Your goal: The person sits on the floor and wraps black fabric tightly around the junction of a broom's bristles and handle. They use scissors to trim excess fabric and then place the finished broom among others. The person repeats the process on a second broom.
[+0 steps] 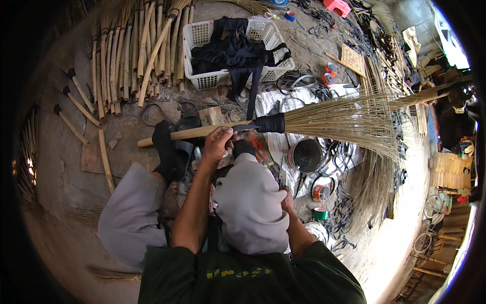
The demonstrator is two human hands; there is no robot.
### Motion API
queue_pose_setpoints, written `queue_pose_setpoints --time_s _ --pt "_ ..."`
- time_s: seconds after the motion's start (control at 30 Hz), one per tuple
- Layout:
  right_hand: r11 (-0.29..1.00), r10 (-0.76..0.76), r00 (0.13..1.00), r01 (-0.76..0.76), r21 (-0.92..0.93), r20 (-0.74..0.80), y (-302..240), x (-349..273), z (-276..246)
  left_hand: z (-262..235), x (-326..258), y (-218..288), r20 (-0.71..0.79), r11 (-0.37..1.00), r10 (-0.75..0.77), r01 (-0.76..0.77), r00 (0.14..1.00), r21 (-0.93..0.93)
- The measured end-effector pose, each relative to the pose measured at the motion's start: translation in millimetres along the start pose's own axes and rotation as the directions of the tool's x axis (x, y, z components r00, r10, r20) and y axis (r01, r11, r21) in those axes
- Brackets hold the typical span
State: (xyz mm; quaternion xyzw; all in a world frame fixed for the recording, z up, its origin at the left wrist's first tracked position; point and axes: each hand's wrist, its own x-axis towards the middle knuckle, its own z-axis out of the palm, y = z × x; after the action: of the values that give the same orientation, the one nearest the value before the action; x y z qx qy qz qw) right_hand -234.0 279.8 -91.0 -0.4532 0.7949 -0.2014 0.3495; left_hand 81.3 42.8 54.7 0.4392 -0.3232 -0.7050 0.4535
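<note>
A long broom (334, 119) lies across in front of me, its pale wooden handle (187, 133) to the left and its fan of thin stiff bristles to the right. Black strip (269, 123) is wound round the joint of handle and bristles, and a tail of it runs left along the handle. My left hand (218, 144) is closed at the handle, its fingertips pinching the end of that tail. Beyond my raised knee, my right hand (287, 197) shows only in part; the knee hides its fingers.
A white plastic basket (210, 79) full of black strips stands ahead. Several brooms with bamboo handles (124, 66) are piled at the far left. Right of my knee are a dark round container (307, 155), a green tape roll (320, 214) and black scraps on a white sheet (273, 104).
</note>
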Motion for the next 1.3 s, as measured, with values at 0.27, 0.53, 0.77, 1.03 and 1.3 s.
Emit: queue_pose_setpoints --time_s 0.27,0.53,0.77,1.03,1.3 --pt "0.853 0.168 0.888 -0.348 0.389 0.427 29.3 -8.8 0.1 -0.2 2.8 -4.8 0.002 1.000 -0.011 0.011 1.000 -0.012" --pt "0.993 -0.053 0.983 0.033 0.113 0.178 -16.8 -14.5 -7.8 -8.3 4.2 -5.8 -0.004 1.000 0.006 -0.006 1.000 -0.022" --pt "0.992 -0.088 0.977 0.067 0.111 0.193 -101.4 -1.4 -40.7 -11.7 8.1 -11.7 0.019 1.000 -0.008 0.008 1.000 0.012" --pt "0.857 -0.239 0.860 -0.031 0.514 0.451 -197.2 5.5 -66.9 -15.4 7.9 -9.4 -0.013 0.999 -0.006 0.006 1.000 -0.031" --pt "0.927 -0.222 0.860 0.040 0.372 0.459 -238.0 13.6 -57.3 -11.4 17.5 -22.5 0.026 0.998 -0.008 0.010 1.000 -0.062"
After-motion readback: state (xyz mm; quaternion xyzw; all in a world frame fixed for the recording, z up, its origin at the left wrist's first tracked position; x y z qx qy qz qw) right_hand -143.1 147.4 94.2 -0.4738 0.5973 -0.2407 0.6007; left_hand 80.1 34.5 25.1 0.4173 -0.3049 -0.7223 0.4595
